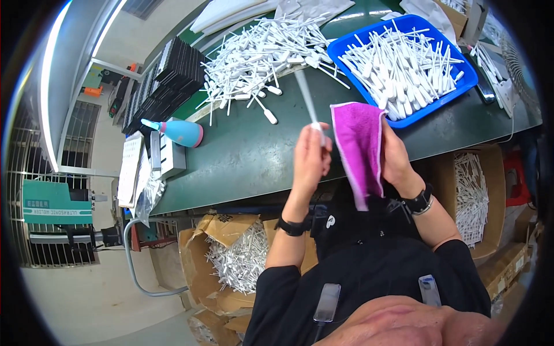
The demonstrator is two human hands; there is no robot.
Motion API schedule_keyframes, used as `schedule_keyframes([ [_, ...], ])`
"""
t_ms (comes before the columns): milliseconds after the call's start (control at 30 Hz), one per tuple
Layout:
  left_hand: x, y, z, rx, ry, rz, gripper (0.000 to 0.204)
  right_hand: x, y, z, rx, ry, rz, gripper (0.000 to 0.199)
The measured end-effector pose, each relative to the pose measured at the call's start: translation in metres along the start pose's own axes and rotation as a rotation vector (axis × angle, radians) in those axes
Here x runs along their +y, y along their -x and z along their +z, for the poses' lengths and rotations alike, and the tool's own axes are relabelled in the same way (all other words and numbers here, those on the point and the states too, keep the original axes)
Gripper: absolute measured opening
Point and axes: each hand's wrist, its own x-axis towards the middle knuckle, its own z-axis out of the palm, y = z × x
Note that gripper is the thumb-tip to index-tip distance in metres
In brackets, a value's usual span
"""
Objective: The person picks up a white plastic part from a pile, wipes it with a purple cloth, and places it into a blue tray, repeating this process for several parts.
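My left hand (308, 157) is closed on the thick end of a white plastic stick (306, 92), which points up and away over the bench, blurred along its thin part. Beside it, my right hand (396, 155) grips a purple cloth (356, 135) with a pale edge, which hangs down toward my lap. Cloth and stick are apart. Beyond my left hand, a loose heap of similar white sticks (254, 60) with thick ends lies on the bench. Past my right hand is a blue tray (470, 74), holding many more sticks (398, 72).
The green bench (242, 155) carries stacked black trays (173, 72) and a light-blue spray bottle (183, 134) at left. Below it, cardboard boxes of white parts stand at left (199, 271) and right (493, 190). A fan (515, 63) is at far right.
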Motion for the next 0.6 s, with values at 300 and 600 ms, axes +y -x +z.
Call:
schedule_keyframes([
  [300,-0.038,0.038,0.041,-0.385,-0.360,0.102,0.025,-0.022,-0.052,-0.056,-0.821,-0.474,0.002,0.027],
  [600,-0.021,0.025,0.026,-0.079,-1.307,0.593,0.029,0.030,-0.014,-0.031,-0.345,0.422,-0.328,0.021],
])
